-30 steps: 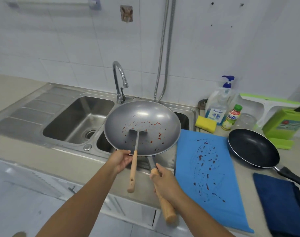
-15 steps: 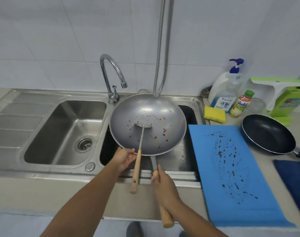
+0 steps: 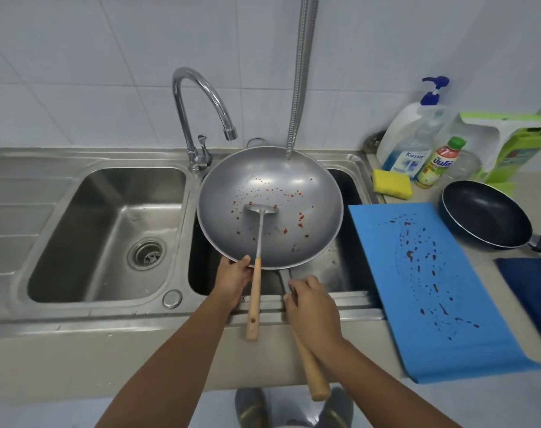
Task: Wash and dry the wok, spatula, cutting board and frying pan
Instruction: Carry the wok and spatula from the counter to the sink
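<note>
Since the earlier frame we have drawn the wok (image 3: 293,193) closer, held over the right basin (image 3: 340,270). Count, left to right:
- one left basin (image 3: 108,230), making two basins
- one faucet (image 3: 198,97), at the wok's 11 o'clock
- left hand (image 3: 232,278), gripping the wok rim at 7 o'clock
- one spatula (image 3: 256,273), blade in the wok, handle out at 6
- right hand (image 3: 312,307), curled round the wok's wooden handle
- one stained cutting board (image 3: 466,335), at 3 o'clock
- one frying pan (image 3: 485,217), at the board's 1 o'clock

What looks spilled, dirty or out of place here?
Red specks dot the wok and dark splatters streak the blue cutting board. The spatula lies in the wok, handle sticking out over the rim. Nothing looks damaged.
</note>
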Action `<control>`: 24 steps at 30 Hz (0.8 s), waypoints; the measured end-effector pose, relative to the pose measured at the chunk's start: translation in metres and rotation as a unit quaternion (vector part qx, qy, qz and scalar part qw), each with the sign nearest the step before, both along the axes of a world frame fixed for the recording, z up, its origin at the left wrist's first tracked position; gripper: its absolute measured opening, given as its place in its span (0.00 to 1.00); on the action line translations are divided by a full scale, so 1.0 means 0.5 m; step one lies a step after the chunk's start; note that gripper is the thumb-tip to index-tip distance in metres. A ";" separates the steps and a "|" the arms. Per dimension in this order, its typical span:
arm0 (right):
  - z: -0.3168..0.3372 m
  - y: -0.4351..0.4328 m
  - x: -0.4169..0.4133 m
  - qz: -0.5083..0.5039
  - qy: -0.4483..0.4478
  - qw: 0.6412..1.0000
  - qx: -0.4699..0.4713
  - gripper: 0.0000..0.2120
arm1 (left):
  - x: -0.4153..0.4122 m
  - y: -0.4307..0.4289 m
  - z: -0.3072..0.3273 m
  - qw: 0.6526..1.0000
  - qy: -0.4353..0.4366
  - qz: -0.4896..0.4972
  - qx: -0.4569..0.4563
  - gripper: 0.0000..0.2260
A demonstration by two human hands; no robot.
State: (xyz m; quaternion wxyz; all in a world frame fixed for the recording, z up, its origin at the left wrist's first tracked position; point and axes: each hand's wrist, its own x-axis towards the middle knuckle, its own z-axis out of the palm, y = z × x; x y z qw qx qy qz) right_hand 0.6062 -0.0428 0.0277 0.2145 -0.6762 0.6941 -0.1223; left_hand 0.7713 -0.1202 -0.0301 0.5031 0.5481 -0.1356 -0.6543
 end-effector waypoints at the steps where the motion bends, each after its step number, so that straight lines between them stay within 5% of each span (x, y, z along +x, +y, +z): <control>1: 0.002 -0.009 0.011 0.005 0.004 1.000 -0.011 0.15 | -0.001 0.003 0.000 1.000 -0.004 -0.003 -0.009 0.17; 10: 0.011 -0.057 0.094 0.031 0.018 0.999 0.026 0.15 | 0.006 0.008 -0.011 0.999 -0.003 -0.014 -0.033 0.16; 17: 0.020 -0.077 0.118 -0.011 -0.044 0.994 0.096 0.15 | 0.003 0.011 -0.006 0.999 -0.004 -0.017 -0.035 0.16; 24: 0.055 -0.073 0.007 -0.081 -0.194 0.977 0.033 0.13 | 0.002 0.012 -0.005 1.000 -0.004 -0.005 -0.022 0.25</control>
